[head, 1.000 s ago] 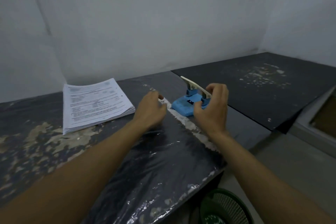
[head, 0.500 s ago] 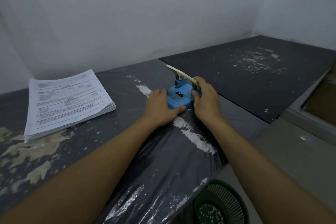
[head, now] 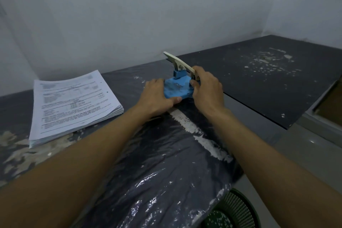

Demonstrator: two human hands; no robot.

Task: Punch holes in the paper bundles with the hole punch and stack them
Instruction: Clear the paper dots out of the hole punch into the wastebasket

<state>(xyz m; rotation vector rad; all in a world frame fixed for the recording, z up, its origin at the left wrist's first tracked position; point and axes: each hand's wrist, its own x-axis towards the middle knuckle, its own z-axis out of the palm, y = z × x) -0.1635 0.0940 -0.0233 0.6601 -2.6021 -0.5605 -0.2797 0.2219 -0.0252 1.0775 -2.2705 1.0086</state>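
Observation:
A blue hole punch (head: 178,88) with a raised cream lever stands on the dark, plastic-covered table (head: 151,153). My left hand (head: 157,98) grips its left side, thumb along the front edge. My right hand (head: 207,89) grips its right side, fingers curled by the lever's hinge. A thick stack of printed paper (head: 74,103) lies flat to the left of the punch, apart from both hands.
A second dark tabletop (head: 268,79) with white flecks adjoins on the right. A green mesh bin (head: 231,211) stands on the floor below the table's front edge. A white wall runs behind the tables.
Both hands closed in on the hole punch from either side and now hold it. The view has shifted, so the punch and paper sit nearer the middle.

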